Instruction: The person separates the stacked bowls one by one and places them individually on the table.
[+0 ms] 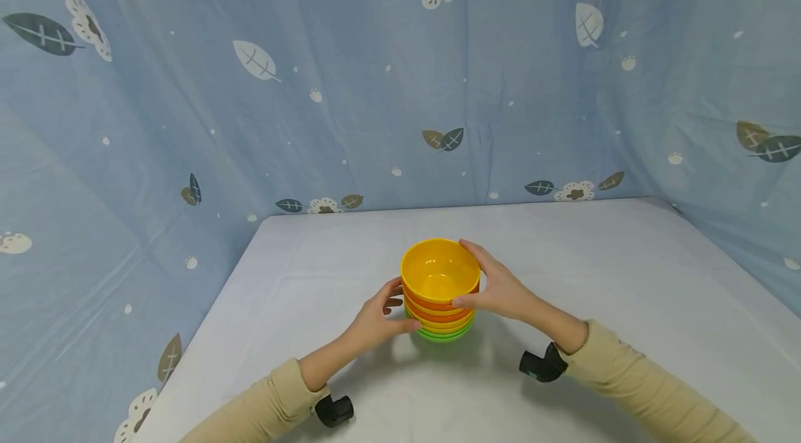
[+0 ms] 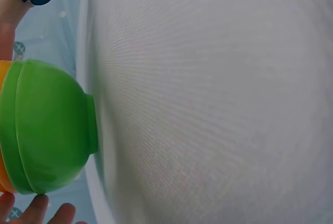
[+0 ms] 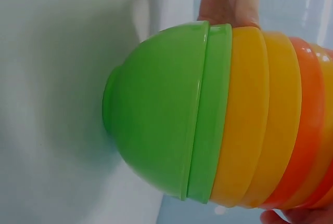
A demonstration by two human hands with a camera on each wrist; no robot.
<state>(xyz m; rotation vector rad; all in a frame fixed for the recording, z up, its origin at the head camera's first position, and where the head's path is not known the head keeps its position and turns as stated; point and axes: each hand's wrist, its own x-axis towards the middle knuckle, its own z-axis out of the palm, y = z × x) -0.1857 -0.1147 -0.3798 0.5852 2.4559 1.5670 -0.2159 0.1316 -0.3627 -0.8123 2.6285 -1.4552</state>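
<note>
A nested stack of bowls stands on the table, with a yellow bowl on top. Below come orange and more yellow bowls, down to two green bowls at the bottom. My left hand holds the stack's left side lower down, thumb at the front. Higher up, my right hand grips the right side near the top rim. The lower green bowl shows its foot close to the tabletop in the left wrist view. In the right wrist view, left-hand fingers press against the lower yellow bowl.
A white cloth covers the table. Behind it and at both sides hangs a blue curtain printed with leaves and flowers. Black wrist cameras are strapped at both sleeves, one on the right wrist and one on the left.
</note>
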